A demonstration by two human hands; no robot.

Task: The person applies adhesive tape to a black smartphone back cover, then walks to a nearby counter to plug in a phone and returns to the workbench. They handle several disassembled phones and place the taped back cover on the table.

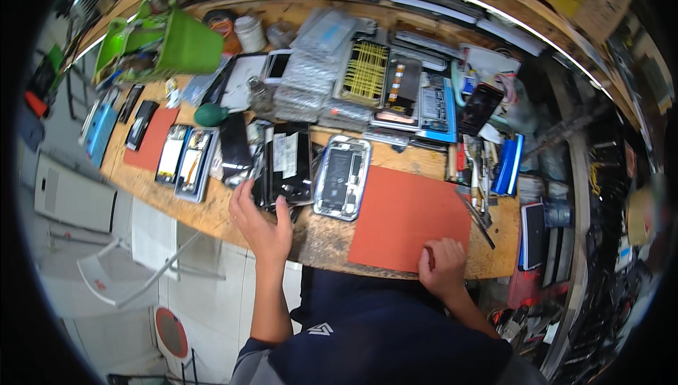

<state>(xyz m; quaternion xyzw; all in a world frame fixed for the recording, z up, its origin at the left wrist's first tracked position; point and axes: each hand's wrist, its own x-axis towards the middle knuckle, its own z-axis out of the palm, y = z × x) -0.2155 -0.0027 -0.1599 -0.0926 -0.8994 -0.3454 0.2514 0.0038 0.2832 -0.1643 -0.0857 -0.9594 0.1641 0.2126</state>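
My left hand (263,227) is over the bench's front edge, thumb and fingers apart and holding nothing. Just beyond its fingertips lie dark phone screens, among them a black panel (304,166) with a white label on it. To the right of these is an opened phone (343,179) with its battery and inner parts bare. A red-orange mat (406,212) lies right of that phone. My right hand (445,263) rests on the mat's near right edge, fingers curled in, with nothing seen in them.
Opened phone housings (192,163) lie at the left, near a green blower bulb (210,115). Bubble-wrapped packs (308,67) and stacked phone parts (364,71) fill the back. Screwdrivers and tweezers (480,173) lie right of the mat. A green bin (187,43) stands far left.
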